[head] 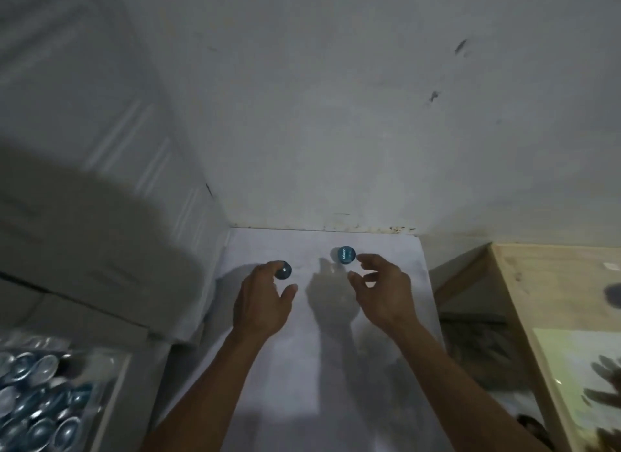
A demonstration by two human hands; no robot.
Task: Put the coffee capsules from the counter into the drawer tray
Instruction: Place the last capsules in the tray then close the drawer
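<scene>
1. Two blue capsules stood on the white bench (322, 350): left capsule (284, 270), right capsule (344, 255).
2. Our left hand (263, 297) touched one with spread fingers; our right hand (381, 288) hovered, uncurled, beside the other.
3. We judged either might roll away if nudged.
4. The drawer tray (111, 404), bottom left, held many capsules, uncountable through blur.

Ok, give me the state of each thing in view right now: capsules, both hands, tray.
Left capsule: on the white counter, left hand's fingers on it.
Right capsule: on the counter, free, label side showing.
Left hand: fingers over the left capsule; grip unclear.
Right hand: open, close to the right capsule, not touching.
Drawer tray: already holds many capsules.
</scene>
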